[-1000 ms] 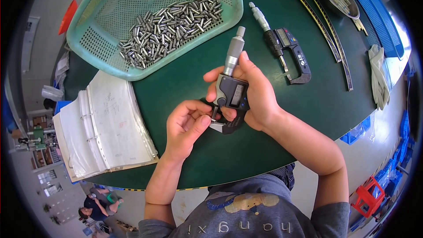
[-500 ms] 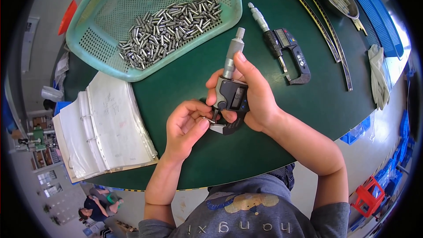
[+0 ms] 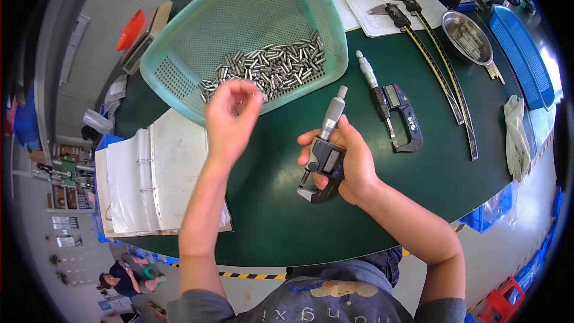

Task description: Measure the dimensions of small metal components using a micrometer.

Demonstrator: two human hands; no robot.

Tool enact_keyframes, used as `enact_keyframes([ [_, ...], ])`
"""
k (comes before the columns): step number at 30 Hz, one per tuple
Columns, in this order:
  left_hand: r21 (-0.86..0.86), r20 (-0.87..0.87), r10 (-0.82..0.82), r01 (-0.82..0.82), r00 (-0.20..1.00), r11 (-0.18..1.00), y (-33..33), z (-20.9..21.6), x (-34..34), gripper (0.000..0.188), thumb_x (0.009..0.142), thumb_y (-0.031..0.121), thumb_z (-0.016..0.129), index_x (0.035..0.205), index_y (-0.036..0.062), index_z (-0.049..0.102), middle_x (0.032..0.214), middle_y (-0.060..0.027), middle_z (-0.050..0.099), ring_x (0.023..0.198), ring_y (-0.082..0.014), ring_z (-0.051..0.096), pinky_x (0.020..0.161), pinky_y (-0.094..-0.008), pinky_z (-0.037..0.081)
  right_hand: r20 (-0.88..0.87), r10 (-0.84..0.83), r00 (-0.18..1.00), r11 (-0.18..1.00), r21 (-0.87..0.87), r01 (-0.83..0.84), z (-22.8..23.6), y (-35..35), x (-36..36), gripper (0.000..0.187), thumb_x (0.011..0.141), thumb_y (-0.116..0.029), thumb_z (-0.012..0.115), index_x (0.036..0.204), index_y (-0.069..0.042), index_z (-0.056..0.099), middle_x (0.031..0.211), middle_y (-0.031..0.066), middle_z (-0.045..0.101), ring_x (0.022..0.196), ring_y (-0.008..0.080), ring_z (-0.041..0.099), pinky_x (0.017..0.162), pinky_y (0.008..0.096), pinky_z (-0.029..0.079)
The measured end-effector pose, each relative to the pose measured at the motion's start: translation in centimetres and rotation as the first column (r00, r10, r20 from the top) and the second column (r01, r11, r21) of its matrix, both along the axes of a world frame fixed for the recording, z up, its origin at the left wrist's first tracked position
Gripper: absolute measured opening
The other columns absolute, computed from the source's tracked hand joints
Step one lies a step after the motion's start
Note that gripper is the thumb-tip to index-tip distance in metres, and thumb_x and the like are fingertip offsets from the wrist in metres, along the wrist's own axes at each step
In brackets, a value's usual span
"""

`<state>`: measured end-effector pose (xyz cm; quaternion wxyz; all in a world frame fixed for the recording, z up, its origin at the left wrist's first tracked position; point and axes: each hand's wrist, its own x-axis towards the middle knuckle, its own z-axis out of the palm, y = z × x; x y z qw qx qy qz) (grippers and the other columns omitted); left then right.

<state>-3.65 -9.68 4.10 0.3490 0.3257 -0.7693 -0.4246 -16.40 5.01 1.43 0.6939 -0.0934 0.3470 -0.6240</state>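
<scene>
A digital micrometer sits in my right hand, fingers wrapped round its frame, with the thimble pointing up and away. Nothing shows in the gap between its measuring faces. My left hand is over the near rim of a green plastic basket, thumb and fingers curled together and slightly blurred. What those fingers hold, if anything, cannot be made out. Inside the basket lies a heap of short metal pins, partly hidden behind my left hand.
A second micrometer lies right of my right hand. Beyond it are two digital calipers, a metal bowl of small parts, a blue basket and a glove. An open binder lies at left; a person sits far off.
My left hand has left the micrometer's jaws and moved up and left to the green basket. The micrometer, still in my right hand, has no left fingers at its gap now. The view has shifted.
</scene>
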Motion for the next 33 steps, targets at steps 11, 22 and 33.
enact_keyframes([
  [11,-0.703,0.146,0.090,0.039,0.985,0.710,-5.2,-0.4,-6.4,0.007,0.071,0.005,0.059,0.078,0.0049,0.057,0.084,-0.0079,0.054,0.081,-0.0220,0.055,0.069,-0.0305,0.044,-0.011,-0.006,1.000,0.998,-0.062,0.006,-0.8,-0.2,0.0,0.063,0.086,-0.053,0.019,0.091,0.001,0.052,0.069,0.0122,0.057,0.037,0.0140,0.043,0.039,0.0238,0.036],
  [22,-0.828,0.316,0.041,0.254,0.948,0.501,-3.6,-2.2,-11.3,0.010,0.063,0.007,0.064,0.072,0.0066,0.060,0.085,-0.0060,0.053,0.082,-0.0264,0.050,0.071,-0.0381,0.039,-0.024,-0.005,1.000,0.997,-0.080,0.003,-0.9,-0.2,0.2,0.060,0.086,-0.051,0.022,0.091,0.001,0.052,0.068,0.0120,0.057,0.037,0.0139,0.043,0.040,0.0242,0.037],
  [33,0.193,-0.183,0.017,0.019,0.983,0.981,3.4,-2.3,-2.4,0.008,0.082,0.007,0.055,0.082,0.0008,0.050,0.078,-0.0041,0.056,0.072,-0.0086,0.052,0.067,-0.0220,0.043,0.059,-0.076,0.995,0.995,-0.060,0.080,-0.7,-0.1,0.0,0.060,0.088,-0.047,0.016,0.089,0.000,0.053,0.066,0.0107,0.057,0.037,0.0143,0.042,0.037,0.0249,0.036],
])
